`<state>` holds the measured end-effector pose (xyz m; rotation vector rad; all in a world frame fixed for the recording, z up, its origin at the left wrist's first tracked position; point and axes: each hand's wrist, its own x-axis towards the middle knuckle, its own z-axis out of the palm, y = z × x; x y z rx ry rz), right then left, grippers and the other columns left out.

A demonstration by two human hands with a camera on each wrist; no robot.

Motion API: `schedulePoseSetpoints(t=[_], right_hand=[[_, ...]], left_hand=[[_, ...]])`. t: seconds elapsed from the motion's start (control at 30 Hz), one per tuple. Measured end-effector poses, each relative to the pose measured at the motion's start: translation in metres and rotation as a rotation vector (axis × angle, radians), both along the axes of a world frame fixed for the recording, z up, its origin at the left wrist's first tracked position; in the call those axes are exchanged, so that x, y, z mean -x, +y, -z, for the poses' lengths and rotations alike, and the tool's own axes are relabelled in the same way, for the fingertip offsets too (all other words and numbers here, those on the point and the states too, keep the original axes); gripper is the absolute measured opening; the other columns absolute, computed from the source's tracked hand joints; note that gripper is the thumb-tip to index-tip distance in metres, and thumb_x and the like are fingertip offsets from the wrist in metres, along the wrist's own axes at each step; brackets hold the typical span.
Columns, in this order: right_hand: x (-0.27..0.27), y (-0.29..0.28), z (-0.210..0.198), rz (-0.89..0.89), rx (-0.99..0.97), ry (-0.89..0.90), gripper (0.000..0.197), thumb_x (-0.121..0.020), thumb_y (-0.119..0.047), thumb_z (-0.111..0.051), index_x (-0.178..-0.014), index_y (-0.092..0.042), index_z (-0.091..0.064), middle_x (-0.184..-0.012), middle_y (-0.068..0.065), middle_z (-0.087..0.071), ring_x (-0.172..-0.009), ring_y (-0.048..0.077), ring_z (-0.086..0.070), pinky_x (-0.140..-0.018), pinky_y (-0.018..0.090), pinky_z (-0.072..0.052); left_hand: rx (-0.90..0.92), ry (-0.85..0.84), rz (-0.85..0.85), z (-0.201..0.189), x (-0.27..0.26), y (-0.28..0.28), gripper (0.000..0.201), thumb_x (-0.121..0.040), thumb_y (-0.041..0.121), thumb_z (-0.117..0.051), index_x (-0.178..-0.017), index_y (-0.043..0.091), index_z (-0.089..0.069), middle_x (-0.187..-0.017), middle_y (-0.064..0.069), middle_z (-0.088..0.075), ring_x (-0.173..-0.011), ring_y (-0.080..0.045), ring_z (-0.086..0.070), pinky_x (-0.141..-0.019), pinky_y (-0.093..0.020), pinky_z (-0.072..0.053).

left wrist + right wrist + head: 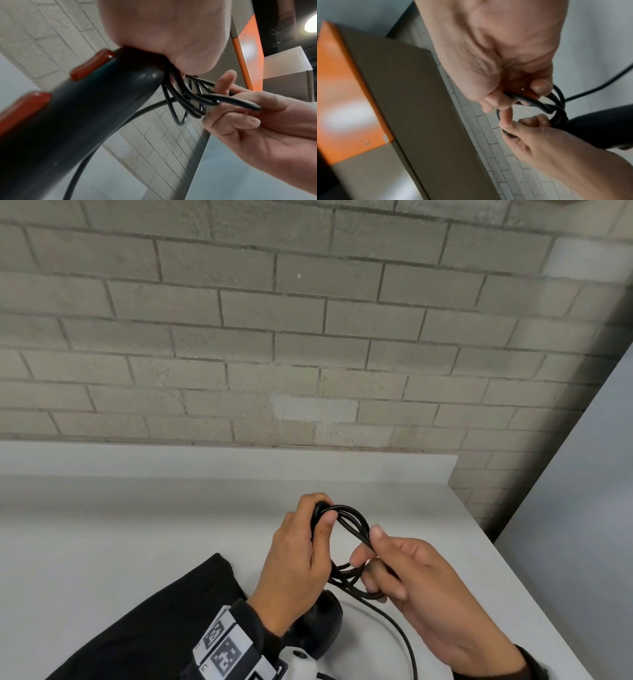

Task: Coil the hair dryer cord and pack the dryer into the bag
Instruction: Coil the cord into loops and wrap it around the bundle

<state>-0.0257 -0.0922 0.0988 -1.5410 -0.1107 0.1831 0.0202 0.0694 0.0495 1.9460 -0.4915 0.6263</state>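
Several loops of the black cord [352, 520] hang between my hands above the white table [137, 525]. My left hand [323, 510] grips the top of the coil, thumb across the loops. My right hand [367, 546] pinches the coil's right side between thumb and fingers. The black hair dryer [323, 625] lies below my left wrist; in the left wrist view its handle [85, 108], with red buttons, runs up to my palm [163, 40]. A loose tail of cord [402, 638] trails toward me. The black bag [164, 618] lies flat to the left.
A grey brick wall [274, 337] rises behind the table's raised back edge [239, 460]. The table ends on the right at an edge [513, 559], with a pale panel [582, 508] beyond. An orange and grey cabinet [359, 94] shows in the right wrist view.
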Motion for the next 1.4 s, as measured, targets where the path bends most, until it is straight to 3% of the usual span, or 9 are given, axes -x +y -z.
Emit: schedulePoseSetpoints(t=[0.23, 0.37, 0.5, 0.63, 0.8, 0.93, 1.1, 1.23, 1.4], right_hand=[[0.01, -0.004, 0.04, -0.071, -0.031, -0.274, 0.01, -0.082, -0.025, -0.069, -0.091, -0.021, -0.07, -0.114, 0.01, -0.071, -0.115, 0.018, -0.064, -0.095, 0.024, -0.049], [0.01, -0.001, 0.056, 0.014, -0.183, -0.205, 0.042, -0.073, -0.053, -0.075, -0.087, -0.013, -0.071, -0.071, 0.014, -0.069, -0.093, 0.029, -0.071, -0.088, 0.031, -0.054], [0.018, -0.018, 0.048, -0.043, -0.377, 0.04, 0.061, -0.06, -0.054, -0.084, -0.076, 0.002, -0.067, -0.037, 0.002, -0.033, -0.03, 0.015, -0.033, -0.035, 0.025, -0.04], [0.032, -0.045, 0.062, -0.187, -0.293, 0.098, 0.054, -0.065, -0.047, -0.085, -0.066, 0.001, -0.06, -0.041, 0.003, -0.036, -0.035, 0.007, -0.028, -0.042, 0.016, -0.023], [0.045, -0.07, 0.105, 0.069, -0.259, 0.199, 0.049, -0.059, -0.03, -0.093, -0.056, 0.007, -0.062, -0.053, 0.021, -0.056, -0.047, 0.03, -0.058, -0.064, 0.028, -0.059], [0.052, -0.094, 0.095, 0.005, -0.181, 0.288, 0.033, -0.071, -0.037, -0.079, -0.067, -0.005, -0.072, -0.053, 0.004, -0.049, -0.044, 0.012, -0.042, -0.047, 0.015, -0.035], [0.058, -0.108, 0.084, 0.311, 0.055, 0.203, 0.084, -0.028, -0.063, -0.09, -0.064, 0.007, -0.063, -0.046, 0.014, -0.037, -0.039, 0.012, -0.03, -0.04, 0.016, -0.026], [0.049, -0.099, 0.085, 0.584, 0.175, 0.021, 0.067, -0.041, -0.073, -0.081, -0.074, -0.015, -0.068, -0.058, 0.016, -0.063, -0.044, 0.018, -0.054, -0.048, 0.024, -0.048], [0.042, -0.057, 0.082, 0.9, 0.552, -0.505, 0.023, -0.078, -0.02, -0.074, -0.088, -0.033, -0.06, -0.088, 0.004, -0.062, -0.079, 0.005, -0.057, -0.071, 0.006, -0.043]], left_hand=[[0.059, 0.001, -0.051, 0.0, -0.009, 0.008, 0.014, -0.102, 0.037, -0.038, -0.105, 0.029, -0.049, -0.063, 0.018, -0.05, -0.05, -0.006, -0.043, -0.052, -0.017, -0.032], [0.04, 0.006, -0.054, 0.0, -0.008, 0.007, 0.017, -0.101, 0.042, -0.036, -0.104, 0.03, -0.048, -0.064, 0.021, -0.051, -0.051, -0.004, -0.043, -0.054, -0.017, -0.029], [0.03, 0.005, -0.028, -0.002, -0.009, 0.006, 0.013, -0.102, 0.036, -0.038, -0.103, 0.028, -0.049, -0.062, 0.019, -0.049, -0.049, -0.006, -0.04, -0.051, -0.016, -0.028], [0.15, 0.028, -0.083, 0.0, -0.023, 0.019, 0.017, -0.103, 0.035, -0.039, -0.101, 0.023, -0.052, -0.055, 0.011, -0.044, -0.045, -0.006, -0.037, -0.045, -0.024, -0.033], [0.154, 0.052, -0.123, 0.002, -0.025, 0.033, 0.017, -0.102, 0.034, -0.04, -0.102, 0.023, -0.052, -0.055, 0.008, -0.041, -0.047, -0.012, -0.039, -0.046, -0.037, -0.037], [0.138, 0.046, -0.073, 0.002, -0.023, 0.026, 0.018, -0.101, 0.036, -0.04, -0.103, 0.023, -0.052, -0.054, 0.012, -0.041, -0.045, -0.008, -0.034, -0.045, -0.027, -0.032], [0.08, 0.04, -0.026, -0.005, -0.014, 0.015, 0.018, -0.1, 0.037, -0.04, -0.101, 0.024, -0.052, -0.056, 0.007, -0.045, -0.045, -0.015, -0.045, -0.045, -0.028, -0.04], [0.076, 0.061, -0.011, -0.006, -0.012, 0.012, 0.018, -0.097, 0.045, -0.038, -0.1, 0.031, -0.049, -0.056, 0.008, -0.048, -0.044, -0.021, -0.053, -0.053, -0.047, -0.054], [0.067, 0.056, -0.031, -0.005, -0.012, 0.011, 0.017, -0.097, 0.046, -0.038, -0.099, 0.032, -0.048, -0.055, 0.011, -0.046, -0.044, -0.024, -0.047, -0.052, -0.054, -0.051]])
